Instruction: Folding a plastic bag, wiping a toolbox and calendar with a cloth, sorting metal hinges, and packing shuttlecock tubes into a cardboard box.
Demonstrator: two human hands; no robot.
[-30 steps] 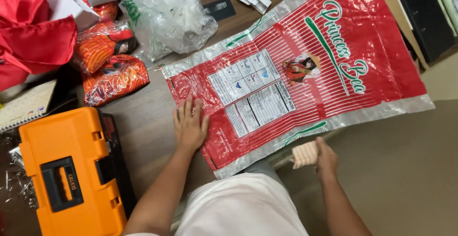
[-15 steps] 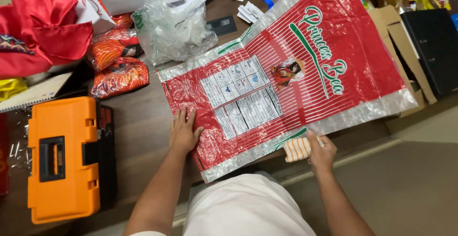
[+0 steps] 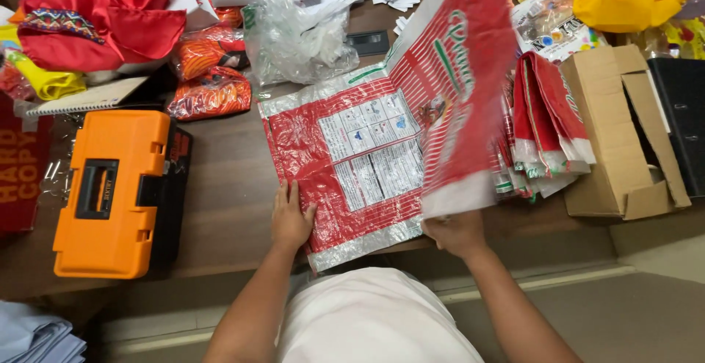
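Far left, an orange toolbox (image 3: 110, 190) sits on the brown table (image 3: 228, 187), shut and out of the action. Behind it, red cloth (image 3: 103, 29) and orange snack packs (image 3: 209, 77) crowd the back edge.

Next comes the left hand (image 3: 291, 220), flat, fingers spread wide, palm pressing the near left corner of the red sack (image 3: 360, 157). Nothing gripped there, just weight holding it down. The sack lies in the middle of the table, its left half flat and its right half lifted and swinging over, blurred in the air.

The right hand (image 3: 459, 232) is at the near right corner, closed on the raised edge as far as I can tell; the plastic hides the fingertips.

Risks? That slick plastic could slide out from under the flat palm if the lifted half pulls hard, and the fold would land crooked. The swinging flap might also brush the stack of folded sacks (image 3: 543, 124) just right of it, beside the cardboard box (image 3: 624, 132).
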